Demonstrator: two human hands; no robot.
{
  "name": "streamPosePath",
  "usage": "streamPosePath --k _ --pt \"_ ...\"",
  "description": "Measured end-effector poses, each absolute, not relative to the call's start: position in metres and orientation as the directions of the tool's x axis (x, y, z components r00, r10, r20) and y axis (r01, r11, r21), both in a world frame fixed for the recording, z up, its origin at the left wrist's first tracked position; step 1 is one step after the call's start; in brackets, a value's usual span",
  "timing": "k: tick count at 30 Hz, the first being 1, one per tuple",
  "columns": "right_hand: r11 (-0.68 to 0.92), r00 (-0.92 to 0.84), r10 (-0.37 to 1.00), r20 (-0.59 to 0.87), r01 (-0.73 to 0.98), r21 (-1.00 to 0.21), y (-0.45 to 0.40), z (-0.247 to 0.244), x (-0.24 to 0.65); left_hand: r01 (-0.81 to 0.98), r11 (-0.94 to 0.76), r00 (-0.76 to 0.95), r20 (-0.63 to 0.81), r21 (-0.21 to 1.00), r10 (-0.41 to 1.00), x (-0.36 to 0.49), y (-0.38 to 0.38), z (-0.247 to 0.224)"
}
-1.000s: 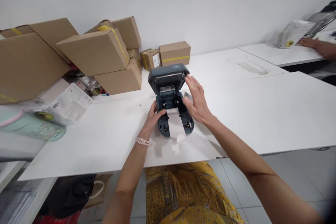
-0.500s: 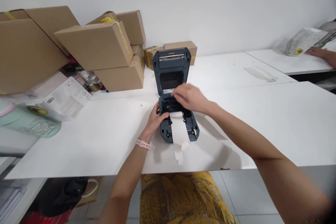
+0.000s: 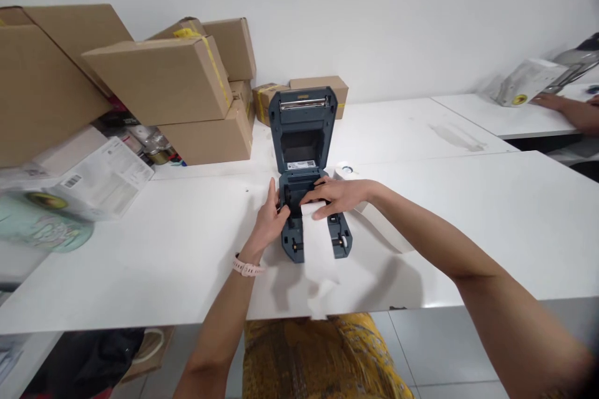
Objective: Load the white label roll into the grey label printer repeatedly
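A dark grey label printer (image 3: 291, 244) stands on the white table with its lid (image 3: 304, 128) tipped up and back. My left hand (image 3: 271, 222) grips the printer's left side, with its thumb over the edge inside the bay. Closed on the small white paper roll in the bay is my right hand (image 3: 344, 194), its thumb on top of the paper and its other fingers partly hidden behind it. A white paper strip (image 3: 319, 246) runs from this roll over the printer's front, its torn, curled end hanging near the table edge. Behind my right wrist lies another paper roll (image 3: 345, 170).
Cardboard boxes (image 3: 159, 81) are stacked at the back left. In front of them are a white box (image 3: 110, 177) and a mint-green bottle (image 3: 47, 224). A loose paper strip (image 3: 386, 227) lies right of the printer. Another person's hand (image 3: 550, 101) rests at the far right.
My right hand has come down from above the bay onto the paper roll, and the strip reaches further toward me. The second roll behind my wrist has come into view.
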State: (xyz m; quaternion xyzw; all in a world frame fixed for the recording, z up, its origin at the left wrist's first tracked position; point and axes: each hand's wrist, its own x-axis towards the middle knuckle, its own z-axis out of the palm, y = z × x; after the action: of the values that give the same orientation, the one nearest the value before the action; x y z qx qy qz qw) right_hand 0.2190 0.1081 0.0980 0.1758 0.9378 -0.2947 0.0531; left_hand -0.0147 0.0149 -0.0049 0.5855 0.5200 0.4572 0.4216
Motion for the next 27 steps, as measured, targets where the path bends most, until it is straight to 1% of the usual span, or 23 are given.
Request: streamPosePath --k 1,2,3,4,5,7,8,9,10,12,14,15,19,22,24,27 --pt "0.723 -0.949 0.269 -0.162 0.31 -0.617 0.111 0.1 0.229 0.245 -0.101 0.036 0.095 0.964 0.995 -0.016 0.014 -0.005" --pt "0.665 -0.967 0.238 -0.09 0.23 -0.711 0.114 0.102 0.241 0.26 -0.091 0.025 0.087 0.961 0.996 -0.016 0.014 -0.005" --pt "0.597 -0.977 0.213 0.015 0.118 -0.794 0.117 0.103 0.255 0.271 -0.08 0.012 0.08 0.959 0.997 -0.017 0.014 -0.005" --pt "0.53 -0.966 0.212 0.148 -0.014 -0.848 0.12 0.103 0.271 0.281 -0.078 0.002 0.081 0.957 0.997 -0.016 0.014 -0.004" --pt "0.483 -0.925 0.242 0.292 -0.147 -0.863 0.123 0.102 0.289 0.288 -0.081 -0.005 0.086 0.954 0.996 -0.016 0.014 -0.004" --pt "0.472 -0.761 0.371 0.533 -0.339 -0.813 0.13 0.095 0.327 0.297 -0.092 -0.007 0.098 0.951 0.995 -0.015 0.014 -0.003" --pt "0.491 -0.66 0.452 0.601 -0.378 -0.785 0.132 0.088 0.347 0.302 -0.096 -0.007 0.103 0.949 0.995 -0.014 0.014 -0.002" --pt "0.502 -0.562 0.539 0.627 -0.383 -0.775 0.134 0.08 0.366 0.309 -0.098 -0.011 0.106 0.946 0.994 -0.013 0.013 -0.002" --pt "0.498 -0.472 0.631 0.616 -0.364 -0.788 0.134 0.071 0.383 0.321 -0.096 -0.019 0.108 0.942 0.994 -0.013 0.013 -0.001" --pt "0.443 -0.306 0.797 0.521 -0.29 -0.848 0.132 0.049 0.41 0.346 -0.085 -0.043 0.106 0.934 0.993 -0.012 0.012 0.0" --pt "0.332 -0.211 0.903 0.375 -0.212 -0.919 0.125 0.026 0.427 0.365 -0.079 -0.061 0.108 0.928 0.992 -0.012 0.012 0.002" --pt "0.274 -0.203 0.929 0.309 -0.182 -0.944 0.12 0.016 0.431 0.37 -0.081 -0.065 0.112 0.925 0.992 -0.011 0.011 0.002" --pt "0.079 -0.27 0.957 0.105 -0.107 -0.991 0.105 -0.016 0.429 0.374 -0.089 -0.066 0.123 0.923 0.99 -0.011 0.01 0.005" --pt "-0.064 -0.356 0.934 -0.039 -0.059 -0.996 0.106 -0.027 0.418 0.38 -0.073 -0.067 0.106 0.922 0.992 -0.011 0.01 0.006" --pt "-0.11 -0.407 0.91 -0.08 -0.05 -0.993 0.113 -0.03 0.407 0.388 -0.062 -0.07 0.096 0.92 0.993 -0.011 0.009 0.008" --pt "-0.083 -0.448 0.893 -0.051 -0.05 -0.995 0.125 -0.031 0.389 0.398 -0.052 -0.073 0.088 0.916 0.993 -0.011 0.009 0.009"
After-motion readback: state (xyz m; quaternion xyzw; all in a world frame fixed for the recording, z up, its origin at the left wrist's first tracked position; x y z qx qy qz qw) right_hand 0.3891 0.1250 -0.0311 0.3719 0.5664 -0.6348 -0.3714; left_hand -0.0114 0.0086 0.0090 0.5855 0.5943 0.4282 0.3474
